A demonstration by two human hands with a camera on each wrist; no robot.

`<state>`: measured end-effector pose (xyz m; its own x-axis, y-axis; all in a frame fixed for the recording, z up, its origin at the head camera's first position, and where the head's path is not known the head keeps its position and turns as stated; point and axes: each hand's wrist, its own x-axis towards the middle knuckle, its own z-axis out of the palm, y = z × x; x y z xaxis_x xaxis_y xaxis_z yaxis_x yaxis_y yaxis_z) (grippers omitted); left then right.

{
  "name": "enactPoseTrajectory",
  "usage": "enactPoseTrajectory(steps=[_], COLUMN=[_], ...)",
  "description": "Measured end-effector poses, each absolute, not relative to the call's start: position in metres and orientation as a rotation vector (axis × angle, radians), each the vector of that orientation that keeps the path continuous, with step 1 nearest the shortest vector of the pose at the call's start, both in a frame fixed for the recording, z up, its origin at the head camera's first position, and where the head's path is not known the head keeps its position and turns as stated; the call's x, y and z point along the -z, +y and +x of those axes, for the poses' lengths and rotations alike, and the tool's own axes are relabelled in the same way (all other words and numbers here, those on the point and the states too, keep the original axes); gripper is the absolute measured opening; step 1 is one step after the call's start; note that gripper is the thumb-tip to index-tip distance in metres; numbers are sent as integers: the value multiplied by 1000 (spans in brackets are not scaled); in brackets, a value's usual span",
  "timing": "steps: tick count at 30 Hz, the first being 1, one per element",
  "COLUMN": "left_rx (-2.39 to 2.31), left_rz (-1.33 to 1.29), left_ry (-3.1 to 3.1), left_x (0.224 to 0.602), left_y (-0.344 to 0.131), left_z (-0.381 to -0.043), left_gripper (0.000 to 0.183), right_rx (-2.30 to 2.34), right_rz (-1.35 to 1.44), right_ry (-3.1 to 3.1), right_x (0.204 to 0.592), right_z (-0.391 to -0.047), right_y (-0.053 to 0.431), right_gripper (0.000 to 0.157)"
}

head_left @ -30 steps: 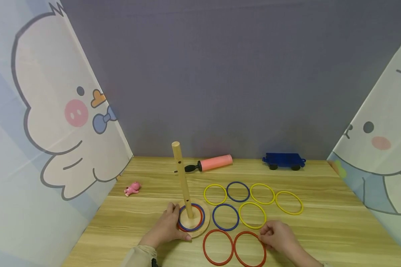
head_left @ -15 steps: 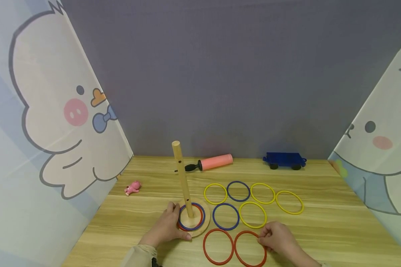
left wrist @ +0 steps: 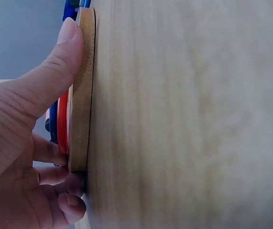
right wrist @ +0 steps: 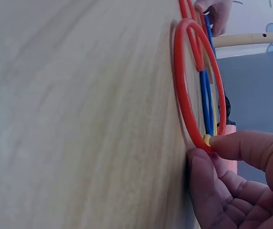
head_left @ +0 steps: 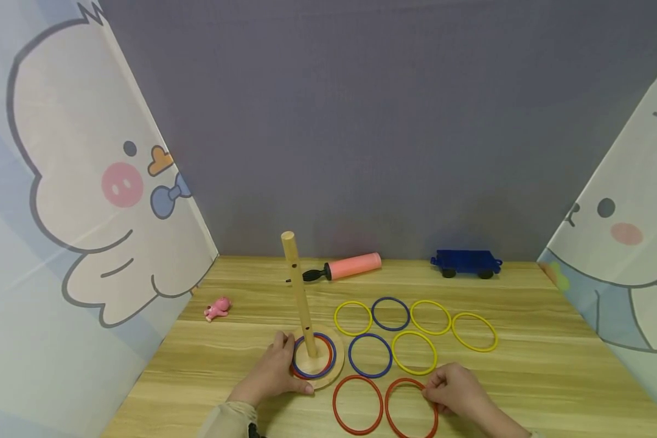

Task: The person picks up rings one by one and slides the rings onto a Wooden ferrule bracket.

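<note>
We saw a red ring, extending left from the right hand, pinched at its rim between thumb and fingers; we judged it light, stiff, best held there; farther left, the left hand gripped a stand's wooden base

Tabletop play booth: cartoon panels, grey backdrop, toy wagon.

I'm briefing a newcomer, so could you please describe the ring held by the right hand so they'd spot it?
On the wooden table, find the tall peg. To its right, nearest the person, are two loose red rings side by side. It is the farther-right red ring, the only one pinched by the right hand.
</note>
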<state>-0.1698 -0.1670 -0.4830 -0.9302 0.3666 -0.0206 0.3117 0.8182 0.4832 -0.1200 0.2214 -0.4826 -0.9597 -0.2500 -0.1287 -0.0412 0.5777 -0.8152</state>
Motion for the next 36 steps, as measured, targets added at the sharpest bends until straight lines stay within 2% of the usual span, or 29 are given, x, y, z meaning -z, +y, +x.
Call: enactPoseTrajectory(steps=[10,36], left_rx=[-759,-761], left_rz=[523,522], left_ry=[2879,2871], left_x=[482,480], left_y=[-167,-166], left_z=[-168,-167], left_gripper=[125,125], right_rx=[1577,1826], right_rz=[-168,-167], right_ry=[2229,2067], right_x=[479,436], right_z=[-121,-136], right_y=[217,189], right_gripper=[14,19])
